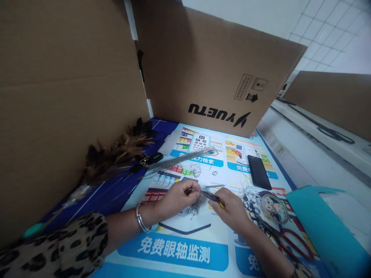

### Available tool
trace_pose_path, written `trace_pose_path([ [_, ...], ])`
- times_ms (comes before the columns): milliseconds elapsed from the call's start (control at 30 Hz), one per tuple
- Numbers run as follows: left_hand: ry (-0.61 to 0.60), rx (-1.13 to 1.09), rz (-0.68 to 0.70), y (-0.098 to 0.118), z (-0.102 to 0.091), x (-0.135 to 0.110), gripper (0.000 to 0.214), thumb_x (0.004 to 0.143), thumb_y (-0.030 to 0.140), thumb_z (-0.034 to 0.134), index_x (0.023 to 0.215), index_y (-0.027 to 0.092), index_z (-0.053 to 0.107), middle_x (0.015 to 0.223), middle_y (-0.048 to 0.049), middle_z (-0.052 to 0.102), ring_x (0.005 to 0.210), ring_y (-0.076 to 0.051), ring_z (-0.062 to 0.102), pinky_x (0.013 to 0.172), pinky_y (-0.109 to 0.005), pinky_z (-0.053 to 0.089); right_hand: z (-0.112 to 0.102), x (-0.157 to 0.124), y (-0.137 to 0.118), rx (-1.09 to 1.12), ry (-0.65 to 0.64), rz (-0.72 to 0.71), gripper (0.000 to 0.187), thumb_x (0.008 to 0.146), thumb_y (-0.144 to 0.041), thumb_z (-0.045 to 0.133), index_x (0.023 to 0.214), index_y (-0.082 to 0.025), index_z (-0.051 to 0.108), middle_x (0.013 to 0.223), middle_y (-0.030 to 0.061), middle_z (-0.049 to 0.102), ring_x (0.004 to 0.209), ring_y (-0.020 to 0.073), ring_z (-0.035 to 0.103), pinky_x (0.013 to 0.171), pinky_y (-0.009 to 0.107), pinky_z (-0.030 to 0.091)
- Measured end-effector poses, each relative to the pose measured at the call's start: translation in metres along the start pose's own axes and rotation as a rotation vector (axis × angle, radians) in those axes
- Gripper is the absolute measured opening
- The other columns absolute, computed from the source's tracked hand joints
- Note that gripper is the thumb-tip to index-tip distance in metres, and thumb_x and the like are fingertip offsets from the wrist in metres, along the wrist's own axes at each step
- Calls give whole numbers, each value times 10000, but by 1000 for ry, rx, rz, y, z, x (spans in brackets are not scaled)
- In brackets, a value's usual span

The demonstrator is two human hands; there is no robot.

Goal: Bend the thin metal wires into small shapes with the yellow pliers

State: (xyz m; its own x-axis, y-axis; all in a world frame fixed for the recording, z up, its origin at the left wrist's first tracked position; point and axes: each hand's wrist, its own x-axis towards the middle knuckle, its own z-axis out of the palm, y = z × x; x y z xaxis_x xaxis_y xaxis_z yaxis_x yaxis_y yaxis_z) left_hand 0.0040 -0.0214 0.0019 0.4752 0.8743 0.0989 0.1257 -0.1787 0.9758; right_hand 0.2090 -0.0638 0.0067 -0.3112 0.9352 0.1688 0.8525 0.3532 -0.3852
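Observation:
My left hand (pixel 178 199) is pinched shut on a thin piece of metal wire (pixel 196 190) at the middle of the printed poster. My right hand (pixel 230 208) is closed around small pliers (pixel 213 197) with yellow handles, and their tip meets the wire held by the left fingers. A small heap of bent wire pieces (pixel 194 208) lies on the poster just under both hands. A silver bangle sits on my left wrist, and the sleeve has a leopard print.
A bundle of straight wires (pixel 181 159) lies behind the hands, beside a feather duster (pixel 116 154). A black phone (pixel 259 172) lies at the right. Red-handled scissors (pixel 292 239) and a teal bag (pixel 327 231) sit at the near right. Cardboard panels (pixel 214 65) wall the back and left.

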Motion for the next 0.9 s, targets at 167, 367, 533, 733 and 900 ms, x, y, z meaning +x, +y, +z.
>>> trace_pose_path([
  [167, 32, 39, 7, 0, 0, 0, 80, 748, 198, 514, 703, 136, 536, 599, 30, 467, 541, -82, 395, 498, -187, 325, 4, -2, 0, -40, 31, -5, 172, 839, -359, 473, 781, -199, 501, 786, 25, 526, 749, 146, 488, 629, 227, 356],
  [367, 55, 15, -2, -1, 0, 0, 80, 744, 207, 524, 693, 145, 521, 587, 36, 477, 520, -80, 401, 489, -184, 332, 8, -4, -3, -82, 105, -6, 184, 840, -365, 465, 804, -195, 525, 802, 41, 530, 772, 160, 485, 645, 240, 356],
  [533, 82, 27, 11, -1, 1, -1, 74, 743, 201, 530, 691, 148, 521, 596, 28, 501, 536, -86, 434, 498, -187, 351, 9, -5, -7, -107, 138, 4, 194, 843, -368, 457, 796, -194, 530, 787, 41, 528, 758, 158, 486, 640, 241, 354],
  [733, 112, 70, 19, 4, 2, -3, 78, 717, 182, 536, 649, 142, 530, 602, 13, 531, 563, -102, 470, 524, -201, 371, 12, -6, -8, -93, 149, 5, 192, 844, -363, 455, 789, -194, 525, 785, 39, 528, 736, 150, 488, 612, 229, 351],
  [900, 112, 95, 16, 7, 2, -4, 69, 709, 166, 532, 645, 139, 537, 601, 11, 536, 560, -101, 469, 523, -201, 371, 11, -5, -9, -74, 106, 15, 196, 849, -367, 450, 809, -194, 532, 789, 41, 529, 736, 151, 489, 613, 225, 355],
])
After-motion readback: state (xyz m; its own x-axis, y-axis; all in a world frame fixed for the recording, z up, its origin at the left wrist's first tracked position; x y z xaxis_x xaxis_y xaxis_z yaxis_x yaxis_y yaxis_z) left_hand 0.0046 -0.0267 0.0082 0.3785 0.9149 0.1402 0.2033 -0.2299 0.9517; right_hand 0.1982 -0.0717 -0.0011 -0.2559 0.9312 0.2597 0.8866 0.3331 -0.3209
